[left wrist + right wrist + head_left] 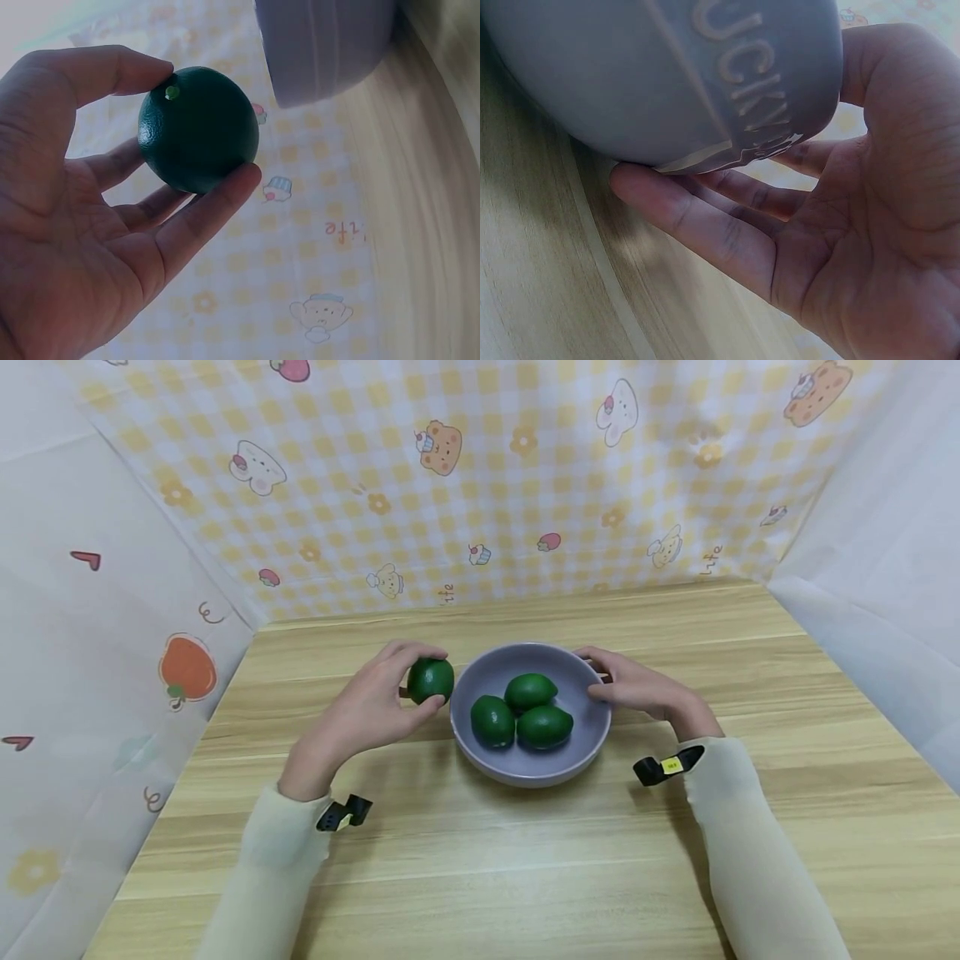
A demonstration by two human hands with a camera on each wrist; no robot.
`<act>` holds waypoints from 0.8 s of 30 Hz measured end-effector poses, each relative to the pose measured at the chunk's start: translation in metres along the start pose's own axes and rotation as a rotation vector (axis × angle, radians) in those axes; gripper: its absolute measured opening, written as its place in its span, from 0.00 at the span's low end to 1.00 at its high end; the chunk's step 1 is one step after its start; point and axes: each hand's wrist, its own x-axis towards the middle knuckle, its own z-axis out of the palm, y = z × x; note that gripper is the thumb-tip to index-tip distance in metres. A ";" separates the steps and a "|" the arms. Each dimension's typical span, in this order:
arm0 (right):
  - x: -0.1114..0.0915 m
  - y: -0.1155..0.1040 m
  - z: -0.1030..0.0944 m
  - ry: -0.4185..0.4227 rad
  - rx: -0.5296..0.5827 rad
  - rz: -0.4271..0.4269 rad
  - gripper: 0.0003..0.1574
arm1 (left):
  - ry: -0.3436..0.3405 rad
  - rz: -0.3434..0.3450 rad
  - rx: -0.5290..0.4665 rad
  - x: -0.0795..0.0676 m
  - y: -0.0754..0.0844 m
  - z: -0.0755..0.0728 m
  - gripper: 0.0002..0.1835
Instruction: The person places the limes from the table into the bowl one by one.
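Note:
My left hand pinches a glossy green lime between thumb and fingers, just left of the bowl's rim. In the left wrist view the lime shows a small pale stem end, and the fingers curl round its far side. A grey-purple bowl stands on the table, with three more limes grouped on its bottom. My right hand grips the bowl's right side, thumb at the rim. Fingers reach under the curved wall of the bowl, which bears raised letters, in the right wrist view.
The wooden table extends round the bowl on all sides. Behind it hangs a yellow-checked cloth with cartoon prints. White sheets close off the left and right sides. A small black camera sits at each wrist.

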 end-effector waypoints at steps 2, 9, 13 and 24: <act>-0.001 0.000 0.000 0.001 0.003 -0.002 0.37 | 0.000 0.006 -0.019 0.002 0.001 0.002 0.29; 0.000 0.001 0.000 -0.001 0.009 0.011 0.37 | -0.005 0.039 -0.057 0.009 0.006 0.011 0.29; 0.000 0.001 -0.001 -0.002 0.009 0.016 0.37 | -0.007 0.060 -0.105 0.015 0.007 0.017 0.29; 0.000 -0.001 0.000 -0.003 0.022 0.018 0.37 | 0.001 0.094 -0.225 0.028 0.011 0.034 0.28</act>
